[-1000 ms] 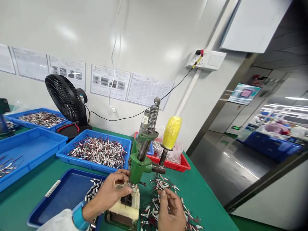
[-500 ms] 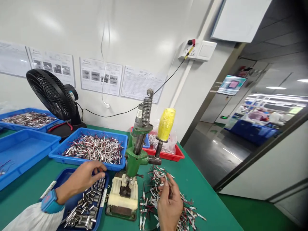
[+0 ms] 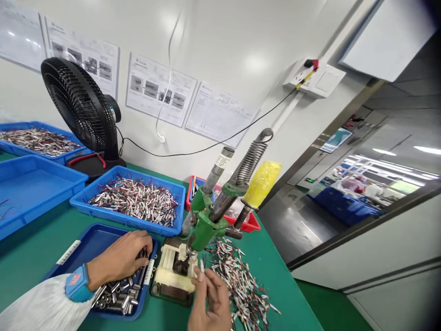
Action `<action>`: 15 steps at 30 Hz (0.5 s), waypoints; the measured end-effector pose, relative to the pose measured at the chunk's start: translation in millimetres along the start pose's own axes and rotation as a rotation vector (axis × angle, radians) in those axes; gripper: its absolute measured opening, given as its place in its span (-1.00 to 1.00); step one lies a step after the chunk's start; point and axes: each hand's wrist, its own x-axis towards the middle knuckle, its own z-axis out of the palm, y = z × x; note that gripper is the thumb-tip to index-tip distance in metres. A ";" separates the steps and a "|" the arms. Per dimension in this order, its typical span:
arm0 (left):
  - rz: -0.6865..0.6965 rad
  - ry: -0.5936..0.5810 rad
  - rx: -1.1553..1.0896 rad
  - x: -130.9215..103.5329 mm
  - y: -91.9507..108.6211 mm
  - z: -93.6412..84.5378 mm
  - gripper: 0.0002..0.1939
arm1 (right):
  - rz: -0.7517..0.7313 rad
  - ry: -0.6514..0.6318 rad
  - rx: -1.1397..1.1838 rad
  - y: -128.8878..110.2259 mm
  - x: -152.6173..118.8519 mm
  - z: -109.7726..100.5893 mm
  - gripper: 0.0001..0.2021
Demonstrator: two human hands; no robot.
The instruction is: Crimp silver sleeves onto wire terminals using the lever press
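Note:
My left hand [image 3: 126,255] reaches into a dark blue tray [image 3: 87,236] of short shiny metal tubes [image 3: 124,301]. Its fingers curl down over the tubes at the tray's right side, with a gap between thumb and fingertips. Between the thumb and fingers of my right hand [image 3: 210,299] is a small white wired piece [image 3: 201,266], held upright. That hand is just right of the base of a green hand press [image 3: 206,234] with a yellow-wrapped handle [image 3: 263,184]. A pile of similar white pieces with thin wires [image 3: 241,285] lies right of the press.
Behind the tube tray stands a blue tray [image 3: 79,207] heaped with wired pieces. Another blue tray [image 3: 37,179] is at the left, near a black fan [image 3: 81,110]. A red tray [image 3: 253,225] sits behind the press. The green table's edge [image 3: 292,266] runs along the right.
My left hand has lowered its fingers among the metal tubes. My right hand has left the pile and moved left to the press base with a white wired piece. The view has tilted.

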 end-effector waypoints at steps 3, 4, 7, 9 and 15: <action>0.007 0.005 -0.041 0.4 1.5 1.2 -0.88 | 0.010 -0.131 0.003 -14.5 -7.8 18.1 -0.56; 0.011 0.008 -0.055 0.9 1.9 1.8 -0.88 | 0.031 -0.165 0.010 -18.6 -7.0 21.9 -0.54; 0.036 0.028 -0.083 3.0 1.7 4.7 -0.86 | 0.159 -0.291 0.032 -21.8 -0.2 23.3 -0.45; 0.066 0.057 -0.094 4.1 0.7 7.5 -0.83 | 0.266 -0.396 0.023 -16.2 5.2 18.0 -0.40; 0.178 0.196 -0.179 4.6 1.1 10.4 -0.73 | 0.330 -0.479 -0.064 -0.8 10.2 10.8 -0.39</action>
